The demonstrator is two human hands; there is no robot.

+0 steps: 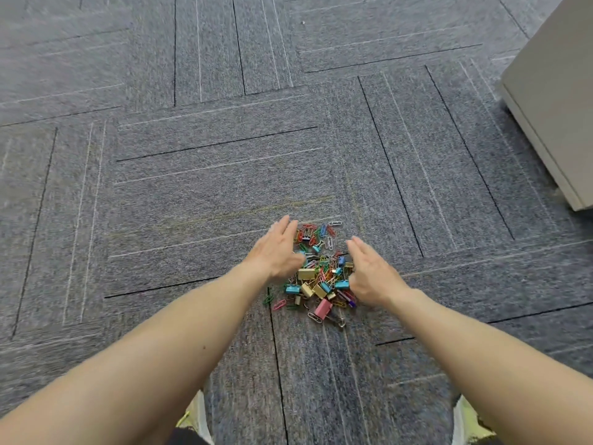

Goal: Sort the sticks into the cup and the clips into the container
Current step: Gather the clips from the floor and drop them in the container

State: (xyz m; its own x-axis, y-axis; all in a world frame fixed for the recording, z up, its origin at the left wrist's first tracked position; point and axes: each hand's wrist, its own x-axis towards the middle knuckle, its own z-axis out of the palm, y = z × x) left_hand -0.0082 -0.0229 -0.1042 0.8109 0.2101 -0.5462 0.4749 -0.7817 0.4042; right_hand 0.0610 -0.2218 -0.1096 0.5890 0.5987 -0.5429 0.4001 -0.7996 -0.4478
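A pile of coloured clips (321, 271) lies on the grey carpet, a mix of paper clips and gold, blue and pink binder clips. My left hand (277, 248) stands on edge at the pile's left side with fingers straight. My right hand (369, 271) stands at the pile's right side, fingers straight and palm turned toward the pile. Both hands flank the clips and neither holds anything. A pink binder clip (322, 308) lies at the near edge of the pile. No sticks, cup or container are in view.
A pale cabinet (552, 91) stands on the carpet at the far right. Two light shoes (197, 415) (468, 422) show at the bottom edge. Grey carpet tiles (192, 171) stretch all around the pile.
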